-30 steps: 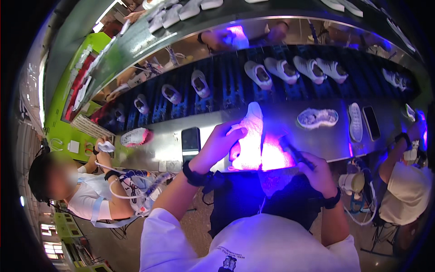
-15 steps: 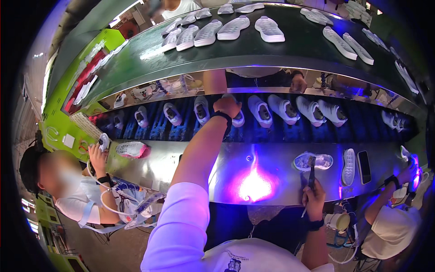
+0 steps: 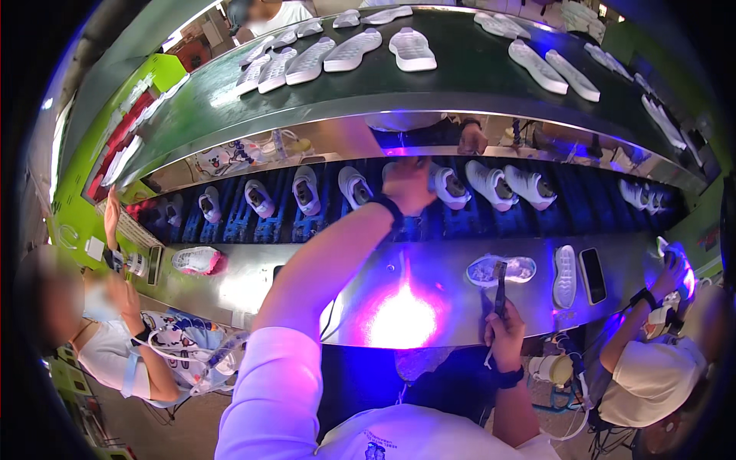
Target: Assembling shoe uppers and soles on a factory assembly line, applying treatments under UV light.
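Observation:
My left hand (image 3: 409,184), smeared by motion, reaches over the dark lower conveyor (image 3: 360,224) and covers much of one spot in the row of white shoes. Just left of it stands a white shoe (image 3: 355,186), and to its right another white shoe (image 3: 450,186). Its fingers are hidden, so a grip cannot be made out. My right hand (image 3: 506,337) is closed round the handle of a flat brush (image 3: 501,295). The brush head overlaps a pale, translucent shoe sole (image 3: 522,269) lying on the metal bench (image 3: 452,307).
A white sole (image 3: 564,277) and a phone (image 3: 593,277) lie right of the brush. A pink-edged sole (image 3: 195,260) sits left. White soles (image 3: 412,50) rest on the green upper belt (image 3: 460,92). Co-workers flank me: left (image 3: 111,356), right (image 3: 652,368). Bright light strikes the bench.
My left hand has shifted right along the row, uncovering the shoe it was over. My right hand and brush stay by the sole. The left co-worker's hand has risen. The whole view has shifted slightly.

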